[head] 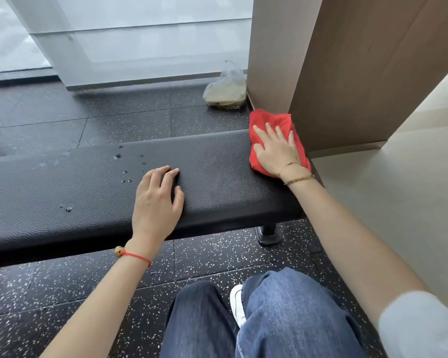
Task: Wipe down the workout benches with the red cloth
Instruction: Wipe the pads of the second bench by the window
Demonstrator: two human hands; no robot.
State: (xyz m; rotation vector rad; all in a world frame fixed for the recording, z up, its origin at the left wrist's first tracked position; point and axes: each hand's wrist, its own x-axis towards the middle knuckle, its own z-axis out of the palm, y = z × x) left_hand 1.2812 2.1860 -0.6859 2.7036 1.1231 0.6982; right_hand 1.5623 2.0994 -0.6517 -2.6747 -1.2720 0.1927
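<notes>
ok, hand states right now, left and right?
Left hand: open, resting on the bench, holding nothing.
Right hand: open, fingers flat, pressing the red cloth on the bench.

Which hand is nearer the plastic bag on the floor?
Right. The right hand presses the red cloth just below the plastic bag; the left hand rests farther back on the bench.

Crumpled red cloth (274, 130) on black bench (88, 192) end
</notes>
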